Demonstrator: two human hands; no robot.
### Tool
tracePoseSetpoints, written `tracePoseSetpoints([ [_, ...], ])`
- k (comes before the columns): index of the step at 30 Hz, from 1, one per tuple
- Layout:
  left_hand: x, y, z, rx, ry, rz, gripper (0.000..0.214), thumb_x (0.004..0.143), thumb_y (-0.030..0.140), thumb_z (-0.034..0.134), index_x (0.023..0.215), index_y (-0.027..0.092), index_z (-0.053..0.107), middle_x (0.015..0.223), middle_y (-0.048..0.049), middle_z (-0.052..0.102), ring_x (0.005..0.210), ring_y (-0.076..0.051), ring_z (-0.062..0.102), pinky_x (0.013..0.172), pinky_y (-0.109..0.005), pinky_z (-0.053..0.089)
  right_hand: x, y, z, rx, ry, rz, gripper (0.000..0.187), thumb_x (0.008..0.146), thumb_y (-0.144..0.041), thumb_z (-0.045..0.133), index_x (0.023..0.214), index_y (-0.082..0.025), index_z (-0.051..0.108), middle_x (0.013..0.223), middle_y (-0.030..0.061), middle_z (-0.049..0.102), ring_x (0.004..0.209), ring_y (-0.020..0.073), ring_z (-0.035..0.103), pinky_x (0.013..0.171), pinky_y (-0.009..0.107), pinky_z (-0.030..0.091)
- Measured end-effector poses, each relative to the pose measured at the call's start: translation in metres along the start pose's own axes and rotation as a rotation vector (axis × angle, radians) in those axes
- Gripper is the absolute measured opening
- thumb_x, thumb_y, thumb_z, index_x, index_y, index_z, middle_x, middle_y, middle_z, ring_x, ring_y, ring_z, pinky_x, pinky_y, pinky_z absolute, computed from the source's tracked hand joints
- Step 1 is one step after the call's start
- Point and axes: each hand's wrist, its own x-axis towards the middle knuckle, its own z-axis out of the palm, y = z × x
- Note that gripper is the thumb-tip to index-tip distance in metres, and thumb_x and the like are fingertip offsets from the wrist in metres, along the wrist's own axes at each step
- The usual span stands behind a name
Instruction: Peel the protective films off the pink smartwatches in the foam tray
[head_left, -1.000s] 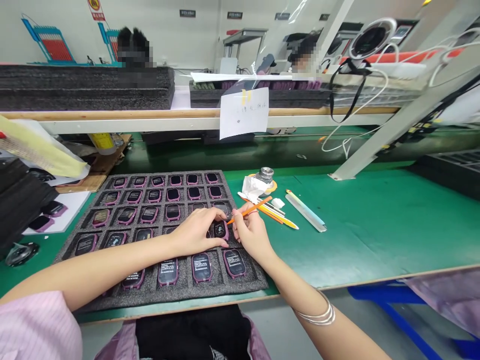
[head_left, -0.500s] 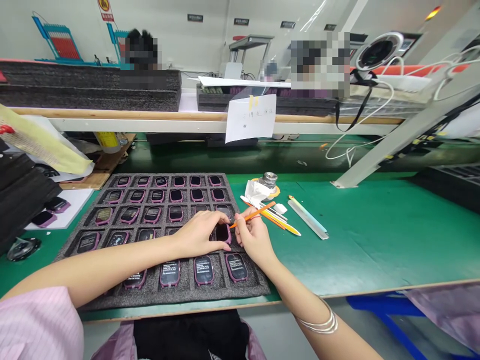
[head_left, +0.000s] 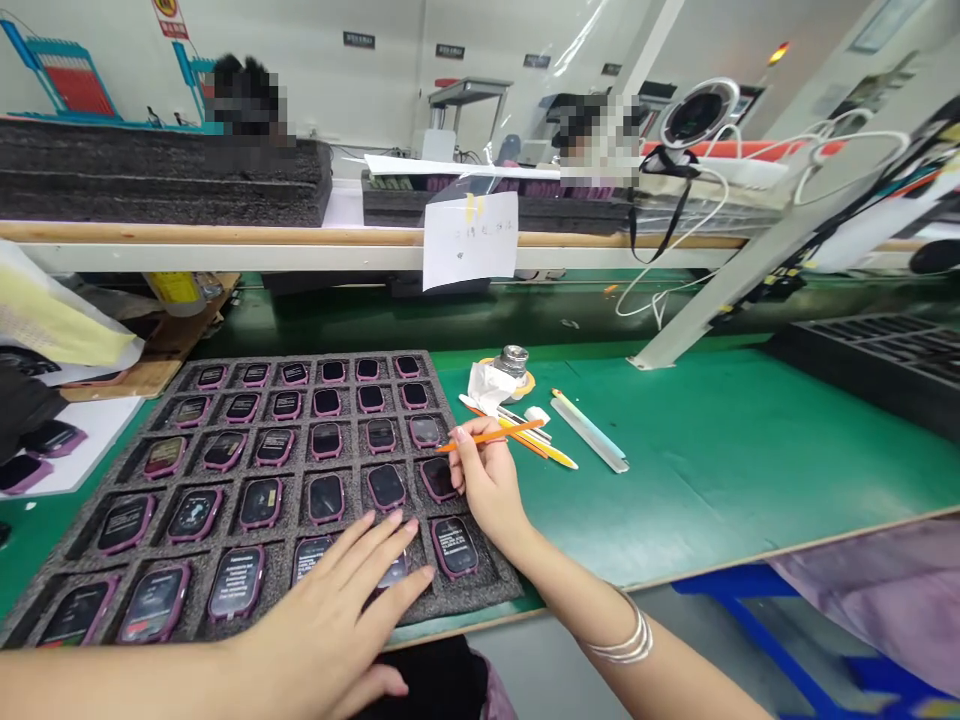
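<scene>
A dark foam tray (head_left: 450,420) on the green bench holds rows of small purple-edged watch bodies with dark screens. My left hand (head_left: 341,600) lies open with fingers spread over the tray's front row, fingertips on a watch (head_left: 394,570) there. My right hand (head_left: 487,480) rests at the tray's right edge, closed on an orange stick (head_left: 491,436) that points right. Its fingertips sit beside a watch (head_left: 437,478) in the second row from the front. Another watch (head_left: 453,546) lies just below that hand.
Right of the tray lie a small metal-capped bottle (head_left: 514,360), a white wipe (head_left: 484,385), pencils and a pale strip (head_left: 589,432). A slanted metal post (head_left: 720,290) crosses behind. Black foam stacks and a paper note (head_left: 470,238) sit on the back shelf. People work beyond.
My left hand has left the second-row watch and slid down to the front row, opening flat. The watch now sits in its slot. The camera view shifted right and down.
</scene>
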Motion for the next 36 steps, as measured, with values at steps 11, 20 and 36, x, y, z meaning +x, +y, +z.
tracePoseSetpoints([
  [11, 0.017, -0.075, 0.019, 0.145, 0.136, 0.127, 0.052, 0.095, 0.041, 0.058, 0.138, 0.010, 0.055, 0.140, -0.0185, 0.060, 0.136, -0.033, 0.051, 0.120, -0.055, 0.033, 0.066, 0.028, 0.020, 0.017, 0.029, -0.017, 0.026, 0.100, -0.040, 0.057, 0.102, -0.014, 0.062, 0.074, -0.0041, 0.059, 0.052, 0.0063, 0.052, 0.049, 0.020, 0.047],
  [20, 0.064, -0.063, 0.023, -0.135, 0.045, -0.130, 0.052, 0.091, 0.050, 0.062, 0.136, 0.023, 0.060, 0.152, -0.0193, 0.046, 0.146, -0.038, 0.038, 0.118, -0.062, 0.031, 0.051, 0.012, 0.003, 0.100, 0.131, -0.040, 0.029, 0.099, -0.045, 0.057, 0.097, -0.016, 0.056, 0.070, -0.0059, 0.055, 0.050, 0.0066, 0.049, 0.048, 0.021, 0.044],
  [36, 0.067, -0.063, 0.033, -0.338, 0.211, -0.218, 0.023, 0.096, 0.035, 0.061, 0.114, 0.021, 0.064, 0.112, -0.0083, 0.071, 0.108, -0.025, 0.064, 0.096, -0.044, 0.050, 0.019, 0.001, 0.007, 0.131, -0.079, 0.104, 0.040, 0.091, -0.058, 0.060, 0.079, -0.024, 0.041, 0.053, -0.0106, 0.047, 0.034, 0.0060, 0.039, 0.035, 0.019, 0.031],
])
